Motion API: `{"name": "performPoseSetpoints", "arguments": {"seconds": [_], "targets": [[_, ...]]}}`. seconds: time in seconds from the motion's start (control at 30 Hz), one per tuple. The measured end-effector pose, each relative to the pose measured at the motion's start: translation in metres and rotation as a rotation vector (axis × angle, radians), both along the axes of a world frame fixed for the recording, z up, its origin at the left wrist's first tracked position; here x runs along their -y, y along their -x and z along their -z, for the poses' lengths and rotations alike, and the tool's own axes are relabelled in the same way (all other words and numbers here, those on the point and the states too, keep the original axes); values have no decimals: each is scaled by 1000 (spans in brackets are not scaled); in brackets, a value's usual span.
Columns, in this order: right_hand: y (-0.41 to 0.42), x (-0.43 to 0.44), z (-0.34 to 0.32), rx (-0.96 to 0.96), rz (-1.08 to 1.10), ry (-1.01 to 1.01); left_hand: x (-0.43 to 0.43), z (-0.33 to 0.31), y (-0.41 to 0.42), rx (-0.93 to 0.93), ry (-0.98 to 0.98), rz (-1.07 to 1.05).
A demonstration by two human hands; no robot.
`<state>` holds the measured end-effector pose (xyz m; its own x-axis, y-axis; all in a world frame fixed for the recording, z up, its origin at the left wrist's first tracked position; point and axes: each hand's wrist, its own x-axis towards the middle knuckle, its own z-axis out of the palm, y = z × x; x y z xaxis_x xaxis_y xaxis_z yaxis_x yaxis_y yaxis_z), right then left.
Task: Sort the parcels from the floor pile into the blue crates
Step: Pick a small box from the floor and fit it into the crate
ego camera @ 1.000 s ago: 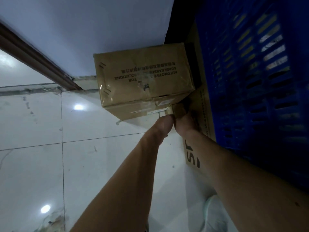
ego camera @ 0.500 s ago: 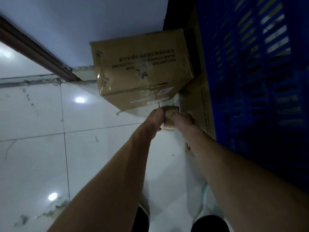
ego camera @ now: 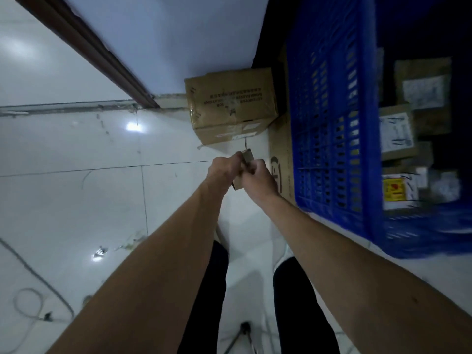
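Gripping a small brown cardboard parcel, left hand and right hand are both closed round it. Blue slatted plastic crate alongside already holds several labelled parcels; large taped brown carton beyond, not yet sorted.

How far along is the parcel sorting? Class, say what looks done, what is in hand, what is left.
Done: several labelled parcels lie in the blue crate. In hand: left grip and right grip together hold a small brown parcel beside the crate. Left: that parcel is not yet in the crate; a large cardboard box sits on the floor by the wall.
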<state>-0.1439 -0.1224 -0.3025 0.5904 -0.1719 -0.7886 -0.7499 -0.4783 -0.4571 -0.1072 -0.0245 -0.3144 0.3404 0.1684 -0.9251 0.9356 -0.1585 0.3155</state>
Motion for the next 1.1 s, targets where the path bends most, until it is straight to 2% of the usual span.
{"name": "performPoseSetpoints", "arguments": {"seconds": [0.3, 0.53, 0.87, 1.1], "targets": [[50, 11, -199, 129, -64, -90, -17, -208, 44, 46, -17, 54], [92, 32, -312, 159, -49, -115, -10, -310, 72, 154, 83, 69], [121, 114, -376, 199, 184, -156, 31, -383, 88, 257, 384, -40], [143, 203, -399, 245, 358, -272, 131, -417, 97, 285, 426, 120]]}}
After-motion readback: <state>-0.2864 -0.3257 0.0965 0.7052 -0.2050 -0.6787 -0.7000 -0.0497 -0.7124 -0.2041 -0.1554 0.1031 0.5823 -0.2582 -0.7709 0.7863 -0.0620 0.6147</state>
